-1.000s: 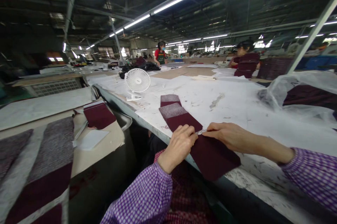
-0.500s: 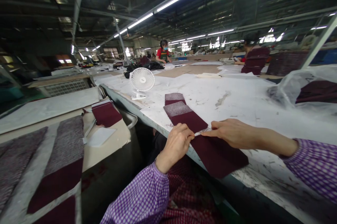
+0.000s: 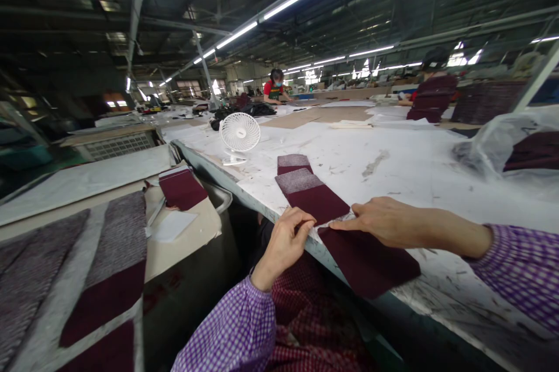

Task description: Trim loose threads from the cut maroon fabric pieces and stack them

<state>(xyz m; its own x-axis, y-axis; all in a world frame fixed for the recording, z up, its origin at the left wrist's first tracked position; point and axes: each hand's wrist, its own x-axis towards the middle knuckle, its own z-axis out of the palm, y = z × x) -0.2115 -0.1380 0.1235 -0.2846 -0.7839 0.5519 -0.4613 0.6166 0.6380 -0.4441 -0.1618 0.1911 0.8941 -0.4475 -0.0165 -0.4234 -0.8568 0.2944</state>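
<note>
My left hand (image 3: 286, 244) is closed in a pinch at the table edge, thumb and forefinger together. Whatever is between those fingertips is too small to make out. On a maroon fabric piece (image 3: 367, 258), my right hand (image 3: 382, 222) presses the top edge with an outstretched forefinger; its other fingers are partly hidden. That piece hangs partly over the table's front edge. Just beyond both hands lies another maroon piece with a speckled grey end (image 3: 299, 180), overlapping a similar piece (image 3: 293, 160) behind it.
A white clip fan (image 3: 240, 132) stands on the white-covered table (image 3: 419, 168). To the left, a lower board (image 3: 205, 226) carries maroon and grey fabric panels (image 3: 117, 238) and a small maroon stack (image 3: 182, 188). A clear plastic bag (image 3: 493, 142) sits at right. A co-worker (image 3: 275, 89) stands far back.
My left hand has drawn back to the left, away from the right forefinger. A small white strip between the fingertips no longer shows. My right hand stays on the maroon piece.
</note>
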